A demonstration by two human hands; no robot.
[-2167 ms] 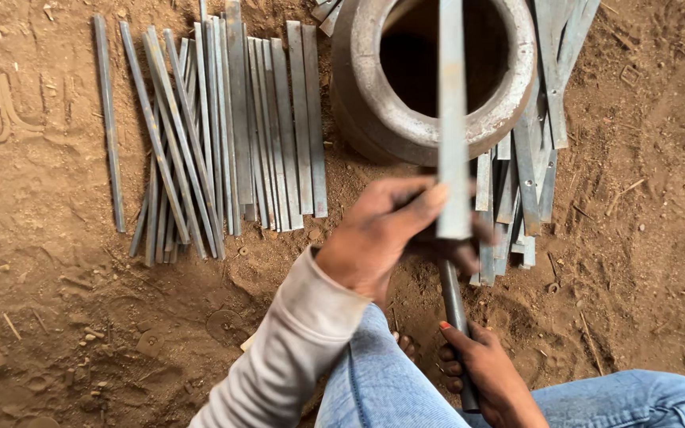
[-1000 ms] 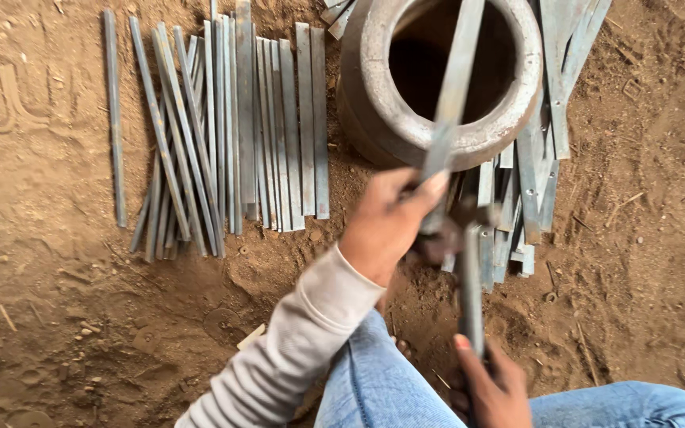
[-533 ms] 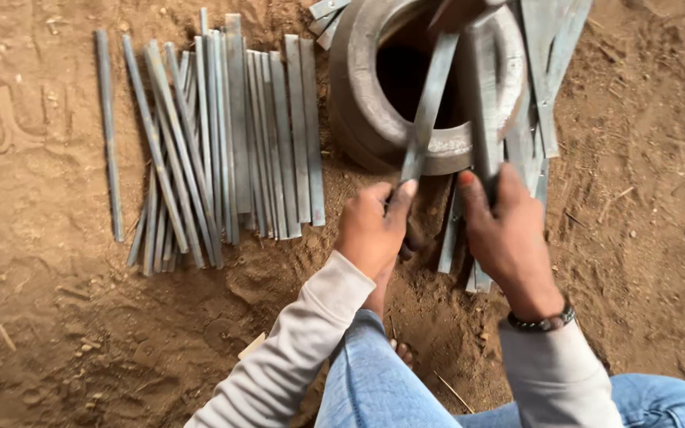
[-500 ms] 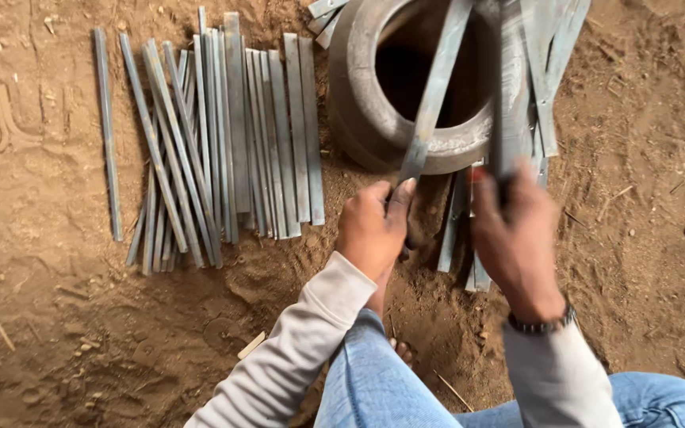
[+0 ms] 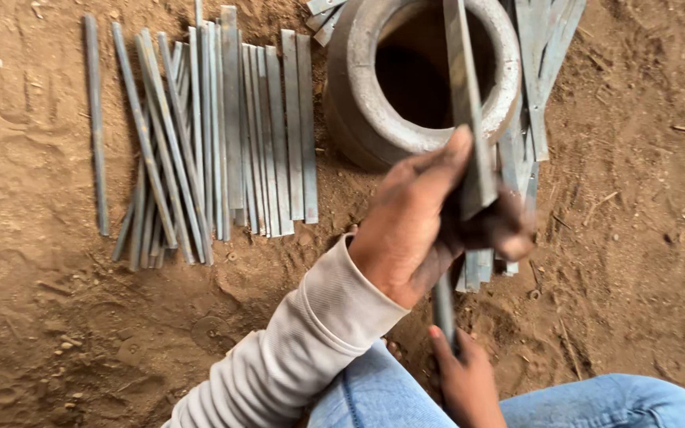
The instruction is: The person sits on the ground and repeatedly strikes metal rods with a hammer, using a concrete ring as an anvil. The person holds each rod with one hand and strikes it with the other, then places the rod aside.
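Steel strips (image 5: 223, 135), flat and grey, lie side by side on the dirt floor (image 5: 33, 317) at the left, a few thin rods (image 5: 93, 119) angled among them; bare ground runs open from their lower ends to the left edge. Next comes the heavy metal ring (image 5: 358, 87), hollow and dark inside, with more strips (image 5: 545, 71) fanned behind and to its right. The left hand (image 5: 418, 230) is closed around one flat strip (image 5: 465, 111), holding it upright over the ring's near rim. Half a second ago the right hand was raised beside that strip above the ring; now the right hand (image 5: 461, 376) is low by the denim knee, fingers wrapped on a dark tool handle (image 5: 443, 305) whose top is hidden behind the left hand. Judging by that, the strike has landed. Open dirt lies clear to the right.
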